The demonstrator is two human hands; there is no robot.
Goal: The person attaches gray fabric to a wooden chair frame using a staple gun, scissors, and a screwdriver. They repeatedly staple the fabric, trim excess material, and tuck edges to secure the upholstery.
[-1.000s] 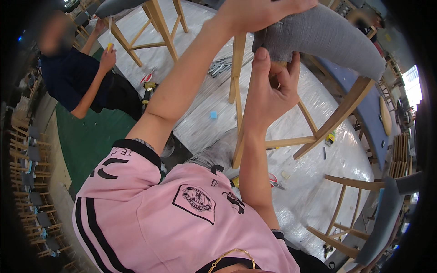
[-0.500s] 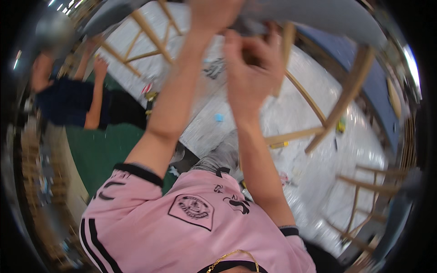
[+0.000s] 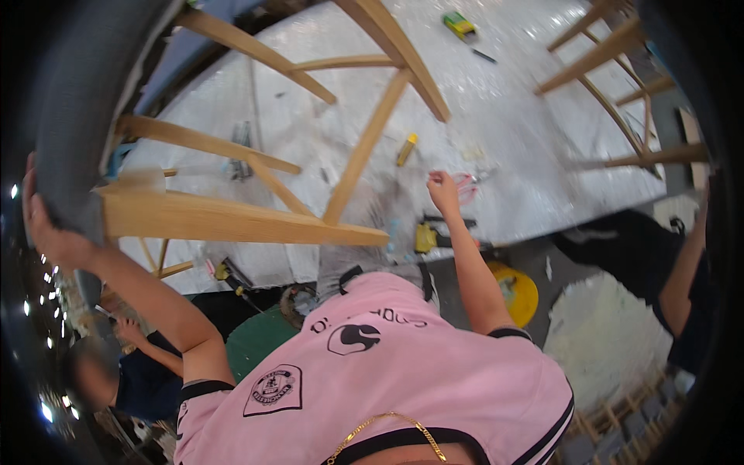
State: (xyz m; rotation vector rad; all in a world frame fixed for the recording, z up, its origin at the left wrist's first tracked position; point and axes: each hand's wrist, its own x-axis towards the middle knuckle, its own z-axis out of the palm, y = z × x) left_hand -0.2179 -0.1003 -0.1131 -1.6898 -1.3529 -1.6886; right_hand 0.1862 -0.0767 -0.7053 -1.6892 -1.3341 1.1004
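A wooden chair with grey upholstery is tilted over the table, its bare legs (image 3: 232,219) and stretchers pointing to the right. My left hand (image 3: 58,236) is at the far left, gripping the grey padded part (image 3: 74,108) of that chair, with its fingers around the edge. My right hand (image 3: 443,191) is low over the table with its fingers curled closed. Right beside it are scissors with pink handles (image 3: 466,186); whether my fingers touch them, or what is inside them, is hidden. A yellow-and-black stick-like tool (image 3: 407,149) lies just beyond that hand.
Plastic film covers the table (image 3: 511,132). A yellow-and-black hand tool (image 3: 426,238) lies at its near edge, above a yellow round container (image 3: 515,294). Another wooden chair frame (image 3: 612,54) stands far right, near a green-yellow box (image 3: 459,25). Co-workers are at left (image 3: 147,372) and right (image 3: 686,287).
My hands, together at the grey upholstery before, are now apart. The left is on the chair at far left; the right has come down beside the scissors. The view has turned.
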